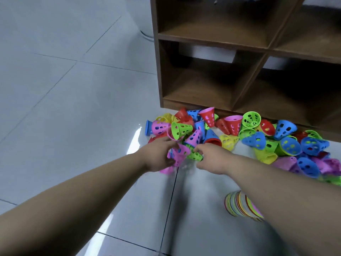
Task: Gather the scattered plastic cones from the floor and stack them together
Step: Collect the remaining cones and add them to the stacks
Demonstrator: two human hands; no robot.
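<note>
Two hands work the pile's near edge: the left hand grips a pink cone, while the right hand pinches the green cone touching it, likely to nest them.

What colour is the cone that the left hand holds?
The cone in the left hand is pink; head view.

Head-worn — downward, close over cones

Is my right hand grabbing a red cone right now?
No, the right hand pinches a green cone, not a red one.
</note>
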